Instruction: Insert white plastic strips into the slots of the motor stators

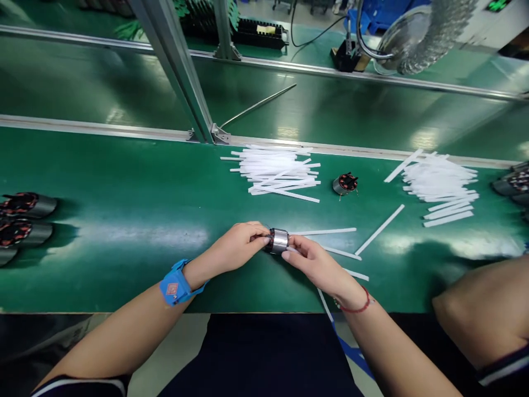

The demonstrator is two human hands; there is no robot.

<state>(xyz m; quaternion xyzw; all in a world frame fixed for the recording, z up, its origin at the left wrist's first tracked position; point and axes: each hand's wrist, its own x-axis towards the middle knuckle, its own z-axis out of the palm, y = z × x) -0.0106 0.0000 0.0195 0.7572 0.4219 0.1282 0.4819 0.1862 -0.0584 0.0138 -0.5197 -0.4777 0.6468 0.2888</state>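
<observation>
A silver metal cylinder with dark and copper-coloured windings lies on its side on the green table, between my hands. My left hand grips its left end with bent fingers. At the right end, my right hand pinches a white strip, whose tip meets the cylinder; how far it goes inside is hidden. Several loose white strips lie under and beyond my right hand. Behind them is a pile of white strips, and to its right a small wound cylinder stands upright.
More wound cylinders sit at the left edge. Another strip pile and further cylinders are at the right. A metal frame post rises behind the table. Another person's arm rests at the lower right.
</observation>
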